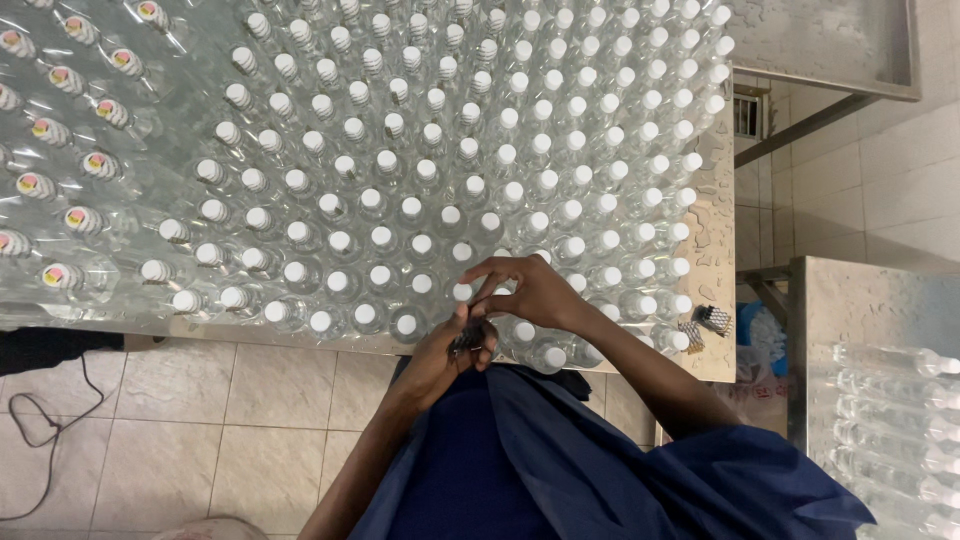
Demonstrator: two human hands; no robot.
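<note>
A person in a dark blue top stands at a shiny metal counter full of clear plastic bottles with white caps. The bottles stand upright in close rows. At the far left, some bottles have coloured tops.

The left hand is at the near edge of the counter. Its fingers are curled shut around a small dark bundle. What the bundle is made of is too small to tell.

The right hand is just above it, over the front row of bottles. Its fingers are bent and pinched together at the top of the bundle, touching it.

A few small striped pieces lie on the counter's right corner. Another metal counter on the right holds bottles lying down. A black cable lies on the tiled floor.
</note>
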